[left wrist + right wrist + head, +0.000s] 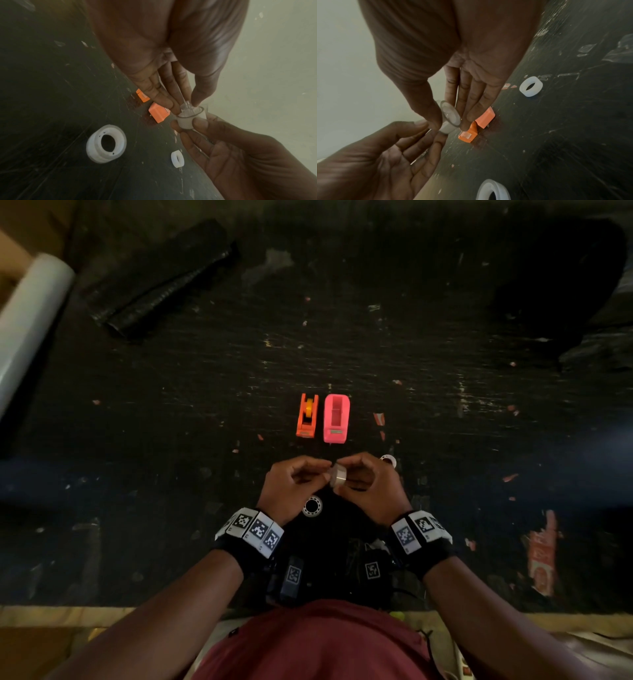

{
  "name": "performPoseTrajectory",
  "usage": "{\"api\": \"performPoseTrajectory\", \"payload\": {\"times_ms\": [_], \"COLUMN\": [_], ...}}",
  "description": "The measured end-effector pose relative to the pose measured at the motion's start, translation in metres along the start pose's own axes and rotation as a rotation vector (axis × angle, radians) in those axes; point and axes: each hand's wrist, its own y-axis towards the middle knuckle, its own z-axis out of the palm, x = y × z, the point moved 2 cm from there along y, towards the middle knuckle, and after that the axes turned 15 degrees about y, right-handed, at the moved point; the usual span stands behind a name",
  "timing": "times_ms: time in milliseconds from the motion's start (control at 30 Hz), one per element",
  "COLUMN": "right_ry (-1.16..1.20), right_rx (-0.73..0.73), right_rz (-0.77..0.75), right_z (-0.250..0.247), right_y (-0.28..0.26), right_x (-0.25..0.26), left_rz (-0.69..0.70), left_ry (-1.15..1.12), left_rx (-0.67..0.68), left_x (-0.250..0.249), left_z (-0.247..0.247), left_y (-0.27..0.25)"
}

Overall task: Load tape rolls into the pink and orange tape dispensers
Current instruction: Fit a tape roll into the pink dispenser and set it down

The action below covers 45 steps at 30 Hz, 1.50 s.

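Orange dispenser (307,416) left of, perhaps touching, pink dispenser (336,418).

Head view: camera worn high, looking steeply down and forward onto the dark desk (171,440); near edge at the bottom, far side at the top. Both forearms enter from below.

Left wrist view: very close, looking along the left hand (154,56) toward its fingertips, with the desk tilted across the left of the picture.

Right wrist view: equally close, looking along the right hand (471,60), with the desk on the right of the picture.

Shared ground: all three take in the small clear tape roll (337,477) (184,121) (449,117) between the hands, the orange dispenser (307,416) (142,96) (468,134) beyond, and two white rings on the desk.
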Motion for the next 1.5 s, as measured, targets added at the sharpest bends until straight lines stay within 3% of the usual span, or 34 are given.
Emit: {"api": "performPoseTrajectory", "payload": {"times_ms": [467, 600, 667, 1166, 1233, 1400, 1500], "right_ry": [0.013, -0.05, -0.119, -0.366, -0.406, -0.611, -0.808], "right_rx": [-0.006, -0.003, 0.0, 0.035, 0.035, -0.03, -0.04], "right_rz": [0.008, -0.051, -0.083, -0.173, -0.173, -0.19, -0.17], "right_z": [-0.001, -0.002, -0.002, -0.008, -0.011, -0.018, -0.016], "right_y": [-0.004, -0.003, -0.002, 0.029, 0.04, 0.082, 0.111], "right_x": [0.0, 0.01, 0.015, 0.03, 0.035, 0.048, 0.051], "left_rz": [-0.065, -0.315, -0.363, -0.395, -0.318, 0.161, 0.234], "left_ry": [0.01, -0.394, -0.508, -0.692, -0.529, 0.523, 0.878], "left_rx": [0.082, 0.241, 0.25, 0.293, 0.216, -0.159, -0.066], "left_x": [0.001, -0.006, -0.007, -0.007, -0.009, -0.024, -0.032], "left_z": [0.004, 0.008, 0.007, 0.011, 0.005, -0.023, -0.026], "left_y": [0.006, 0.007, 0.008, 0.036, 0.049, 0.088, 0.112]}}
